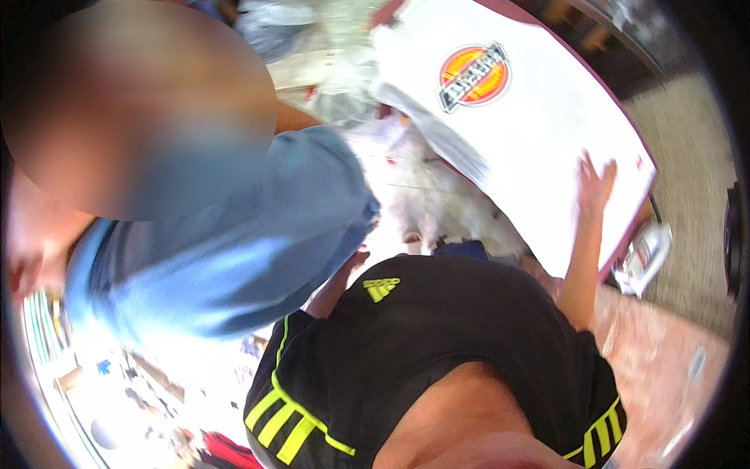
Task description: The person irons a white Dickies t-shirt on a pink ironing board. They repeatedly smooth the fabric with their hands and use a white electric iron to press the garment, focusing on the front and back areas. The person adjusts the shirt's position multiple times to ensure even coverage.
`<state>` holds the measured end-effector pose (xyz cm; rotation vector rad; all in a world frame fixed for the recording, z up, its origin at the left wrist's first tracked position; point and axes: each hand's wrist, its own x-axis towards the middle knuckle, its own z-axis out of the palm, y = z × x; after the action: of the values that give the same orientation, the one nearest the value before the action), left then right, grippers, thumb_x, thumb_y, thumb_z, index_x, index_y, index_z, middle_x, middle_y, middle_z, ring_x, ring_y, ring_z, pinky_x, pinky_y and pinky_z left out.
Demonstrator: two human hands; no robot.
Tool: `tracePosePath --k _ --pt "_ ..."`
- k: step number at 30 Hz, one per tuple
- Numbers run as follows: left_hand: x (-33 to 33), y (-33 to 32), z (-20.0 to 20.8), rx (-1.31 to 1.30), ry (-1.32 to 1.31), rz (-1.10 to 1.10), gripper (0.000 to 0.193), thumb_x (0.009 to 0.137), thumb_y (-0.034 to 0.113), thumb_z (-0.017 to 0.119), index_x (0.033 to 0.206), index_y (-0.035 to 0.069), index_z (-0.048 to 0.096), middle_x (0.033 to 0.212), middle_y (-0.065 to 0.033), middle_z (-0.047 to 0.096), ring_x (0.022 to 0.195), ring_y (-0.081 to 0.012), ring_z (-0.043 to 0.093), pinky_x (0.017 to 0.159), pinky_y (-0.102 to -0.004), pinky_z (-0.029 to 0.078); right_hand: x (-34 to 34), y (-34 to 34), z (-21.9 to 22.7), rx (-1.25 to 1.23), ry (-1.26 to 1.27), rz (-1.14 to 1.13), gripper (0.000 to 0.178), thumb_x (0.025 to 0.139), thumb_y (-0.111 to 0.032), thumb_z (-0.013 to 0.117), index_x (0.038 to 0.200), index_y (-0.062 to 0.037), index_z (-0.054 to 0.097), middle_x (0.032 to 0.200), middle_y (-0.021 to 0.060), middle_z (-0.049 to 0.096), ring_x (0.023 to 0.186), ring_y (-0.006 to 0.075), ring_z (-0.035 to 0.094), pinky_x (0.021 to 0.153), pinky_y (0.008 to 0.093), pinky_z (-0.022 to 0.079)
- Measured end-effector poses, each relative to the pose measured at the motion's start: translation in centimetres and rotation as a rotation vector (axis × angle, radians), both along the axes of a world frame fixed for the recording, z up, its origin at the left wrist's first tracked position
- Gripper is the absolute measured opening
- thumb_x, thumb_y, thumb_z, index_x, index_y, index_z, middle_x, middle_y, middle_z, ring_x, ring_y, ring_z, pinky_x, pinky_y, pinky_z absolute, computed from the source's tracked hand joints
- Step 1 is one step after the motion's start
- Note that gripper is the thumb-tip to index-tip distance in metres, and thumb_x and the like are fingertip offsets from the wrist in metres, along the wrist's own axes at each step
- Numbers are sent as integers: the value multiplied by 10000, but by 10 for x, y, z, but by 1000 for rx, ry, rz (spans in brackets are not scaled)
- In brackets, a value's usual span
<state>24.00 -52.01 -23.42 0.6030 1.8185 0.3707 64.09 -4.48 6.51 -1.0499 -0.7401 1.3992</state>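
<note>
A white garment (539, 102) with a round orange, red and black printed emblem (474, 76) lies spread over a board with dark red edges (637, 129). My right hand (598, 181) rests on the garment near the board's right side, open, its fingers apart and slightly blurred. Some of the white cloth hangs over the board's left edge. My left hand (357, 261) shows only in a small part, low beside the blue sleeve of another person. Its fingers are too hidden to read, and nothing held shows there.
Close on my left stands a person in a blue shirt (242, 234). Clear plastic bags (344, 90) lie beyond them. A white and grey plastic package (643, 259) sits beside the board's right edge. Red cloth (230, 449) and cluttered items are at the lower left.
</note>
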Motion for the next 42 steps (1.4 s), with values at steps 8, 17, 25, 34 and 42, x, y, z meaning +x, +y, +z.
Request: tracePosePath --k 8,17,25,34,42 --pt "-9 33 23 47 52 45 643 886 227 702 1453 102 427 1055 -168 710 767 -224 686 652 -354 515 -88 -86 21 247 37 142 617 1042 -271 479 1576 -172 186 1522 153 419 1150 309 605 953 430 482" --pt "-3 29 32 52 51 95 600 889 239 698 1423 88 468 1049 -169 715 801 -236 691 703 -362 526 -161 -221 -101 318 -613 1423 356 986 -199 585 1305 -42 564 1049 138 714 878 194 688 769 348 536" --pt "-3 39 30 35 29 98 566 891 250 695 1395 77 505 1043 -169 720 830 -247 696 748 -369 536 -71 -190 -190 141 -734 1329 401 935 -210 629 1302 -53 586 1011 180 718 908 245 706 814 380 544" --pt "2 77 33 85 9 37 531 894 262 691 1365 63 546 1036 -170 724 864 -260 701 799 -378 547 -72 -158 -156 161 -653 1267 346 974 -222 628 1269 -43 606 977 134 713 915 201 694 841 338 531" --pt "33 109 41 289 191 132 468 904 295 669 1295 44 605 1038 -166 724 924 -275 697 878 -378 537 -135 -103 -37 -12 -193 1573 400 1009 -208 591 1351 -9 539 1098 60 653 979 122 629 885 281 491"
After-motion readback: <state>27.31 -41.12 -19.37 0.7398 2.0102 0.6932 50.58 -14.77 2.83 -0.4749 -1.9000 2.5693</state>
